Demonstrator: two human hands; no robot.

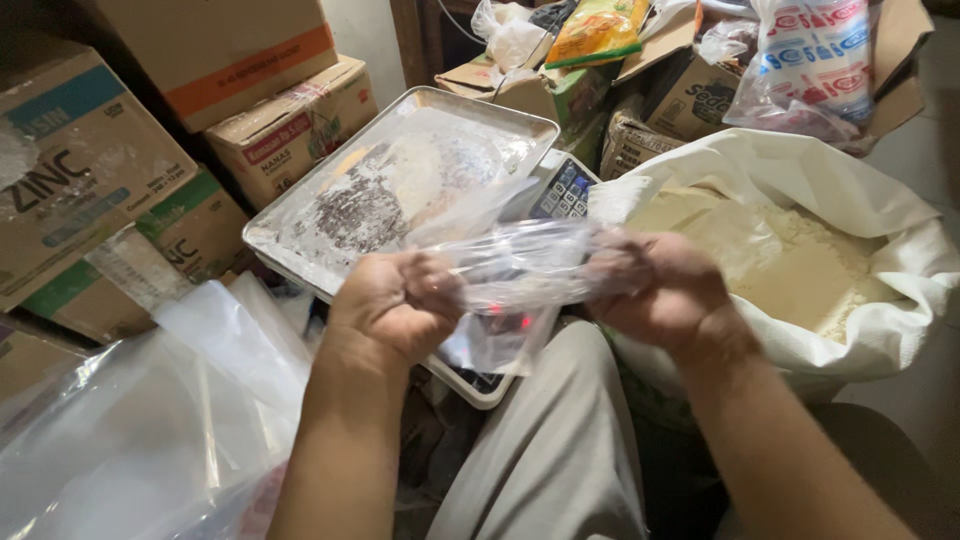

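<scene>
A clear plastic bag [520, 270] is stretched between both of my hands above a weighing scale. My left hand [395, 305] grips the bag's left side with curled fingers. My right hand [660, 285] pinches the bag's right side. The bag looks empty and hangs down a little between the hands. Just to the right stands a big white sack [880, 330], rolled open, full of pale yellowish flour [790, 265].
A metal tray [300, 235] dusted with powder rests on the white scale [565, 190] with a keypad. Cardboard boxes [90, 190] are stacked at left. A pile of clear plastic bags [130, 430] lies at lower left. Packaged goods in boxes [690, 95] sit behind the sack.
</scene>
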